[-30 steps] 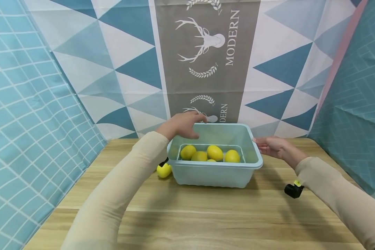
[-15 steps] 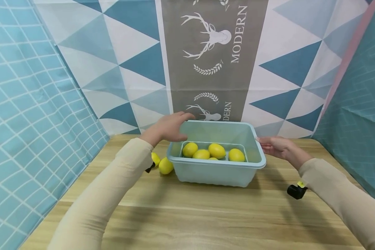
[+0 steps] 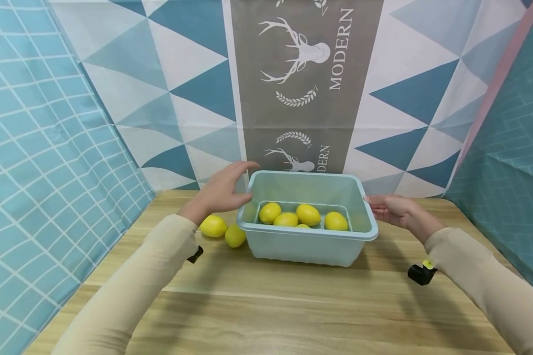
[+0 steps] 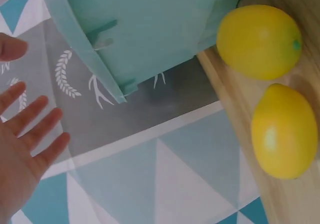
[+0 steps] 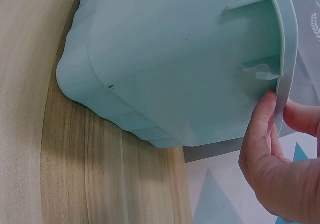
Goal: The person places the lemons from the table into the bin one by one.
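Note:
A light blue plastic bin point(image 3: 302, 246) stands on the wooden table with several yellow lemons point(image 3: 308, 215) inside. My right hand point(image 3: 395, 209) pinches the bin's right rim; in the right wrist view its thumb point(image 5: 302, 118) lies over the rim and the fingers point(image 5: 260, 129) under it. Left of the bin, my left hand point(image 3: 222, 190) hovers in the air with fingers spread and nothing held. In the left wrist view that hand point(image 4: 25, 154) is apart from the bin wall point(image 4: 150, 29). Two more lemons, one nearer the bin point(image 3: 235, 235) and one farther left point(image 3: 213, 226), lie on the table below it.
The wooden table point(image 3: 248, 310) reaches back to a patterned cloth point(image 3: 195, 64). Blue cloths hang at the left point(image 3: 31, 148) and right point(image 3: 506, 172). Black wrist cameras show under the left sleeve point(image 3: 195, 254) and right sleeve point(image 3: 422, 273).
My left hand has moved left, from over the bin's left part to outside its left rim, uncovering the lemons on the table. My right hand keeps its hold on the rim. The head view shifted slightly.

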The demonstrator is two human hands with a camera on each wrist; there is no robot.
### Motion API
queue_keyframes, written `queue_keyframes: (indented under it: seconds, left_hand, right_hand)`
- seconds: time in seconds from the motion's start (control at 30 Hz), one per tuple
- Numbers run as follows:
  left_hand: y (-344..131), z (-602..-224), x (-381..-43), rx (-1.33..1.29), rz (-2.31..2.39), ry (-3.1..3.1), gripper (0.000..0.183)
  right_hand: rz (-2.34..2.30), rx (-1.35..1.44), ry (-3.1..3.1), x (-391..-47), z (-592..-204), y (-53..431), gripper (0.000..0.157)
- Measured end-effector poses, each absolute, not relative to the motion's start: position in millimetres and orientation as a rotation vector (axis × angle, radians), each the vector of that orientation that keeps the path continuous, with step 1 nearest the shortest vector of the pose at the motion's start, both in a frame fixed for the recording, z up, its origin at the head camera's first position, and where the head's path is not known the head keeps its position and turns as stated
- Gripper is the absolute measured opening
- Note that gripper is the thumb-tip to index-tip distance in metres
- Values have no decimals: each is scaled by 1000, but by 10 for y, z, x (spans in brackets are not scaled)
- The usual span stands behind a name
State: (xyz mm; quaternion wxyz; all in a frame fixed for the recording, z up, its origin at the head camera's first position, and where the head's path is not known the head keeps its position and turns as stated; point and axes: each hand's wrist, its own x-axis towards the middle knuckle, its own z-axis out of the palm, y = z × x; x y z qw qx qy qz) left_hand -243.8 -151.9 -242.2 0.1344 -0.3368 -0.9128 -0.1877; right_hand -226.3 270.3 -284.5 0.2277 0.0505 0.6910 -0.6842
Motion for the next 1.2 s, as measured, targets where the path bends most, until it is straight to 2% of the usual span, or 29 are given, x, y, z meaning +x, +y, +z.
queue_keyframes:
  seconds: [0.3,0.7,0.93,1.2]
  left_hand:
    - [-1704,-2493,-2421,-955,-519,-2445,56]
    - [-2057,-2753,-2412,-990,-442,-2390,60]
    - [-2163,-2862,-2438,-1006,-396,-2301,56]
    - [-2279,-3092,-2426,-926,-299,-2384,60]
  right_hand:
    - [-1892,142,1915,-2287,-2818,2693,14]
    - [-1910,138,1897,-2282,-2766,2665,16]
    - [-1907,138,1891,-2293,-2768,2695,15]
    - [-1909,183,1880,-2264,-2818,2706,13]
